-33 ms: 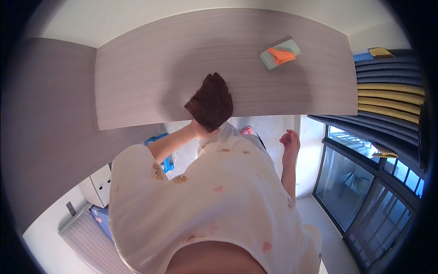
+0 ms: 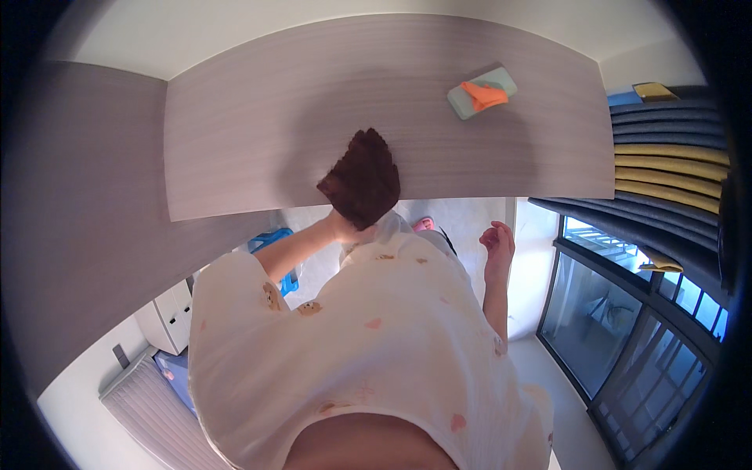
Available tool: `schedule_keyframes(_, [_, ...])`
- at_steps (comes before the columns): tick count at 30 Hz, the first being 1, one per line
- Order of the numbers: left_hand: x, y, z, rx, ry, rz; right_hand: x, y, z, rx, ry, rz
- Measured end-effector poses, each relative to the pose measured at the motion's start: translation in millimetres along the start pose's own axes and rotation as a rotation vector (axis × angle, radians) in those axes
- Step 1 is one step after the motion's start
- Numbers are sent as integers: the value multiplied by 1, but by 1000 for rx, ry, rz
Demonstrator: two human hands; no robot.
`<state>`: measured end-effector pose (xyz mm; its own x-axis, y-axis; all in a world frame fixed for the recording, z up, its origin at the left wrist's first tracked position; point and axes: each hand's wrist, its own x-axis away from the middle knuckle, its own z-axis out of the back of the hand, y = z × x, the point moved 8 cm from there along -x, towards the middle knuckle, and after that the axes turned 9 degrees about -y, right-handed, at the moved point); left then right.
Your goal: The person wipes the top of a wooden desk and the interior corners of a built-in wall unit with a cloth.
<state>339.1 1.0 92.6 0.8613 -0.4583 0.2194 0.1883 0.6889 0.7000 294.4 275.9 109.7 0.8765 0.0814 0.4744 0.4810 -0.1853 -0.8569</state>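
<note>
A dark brown cloth (image 2: 362, 178) with a fuzzy, scalloped edge lies partly over the front edge of the wood-grain tabletop (image 2: 235, 149). My left hand (image 2: 347, 225) has hold of its near end, and the cloth hides most of the fingers. Off to the right, away from the table, my right hand (image 2: 498, 238) hangs in the air. Its fingers curl loosely, with nothing seen in them. At the table's far right rests a pale green box-like case (image 2: 501, 79), with a folded orange cloth (image 2: 486, 96) on top.
A grey panel (image 2: 86, 180) bounds the table on the left. Dark grey and yellow curtains (image 2: 670, 160) hang at the right, above a glass sliding door (image 2: 595, 313). Under the table edge are a blue plastic stool (image 2: 288, 282) and a pink slipper (image 2: 424, 224).
</note>
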Motion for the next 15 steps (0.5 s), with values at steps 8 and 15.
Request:
schedule_keyframes(8, [52,7,-4,1024,97,658,-13,-4,-6,6,-71,25])
schedule_keyframes(15, [91,4,66,1407,894,94,-44,1,-67,467,-367,112])
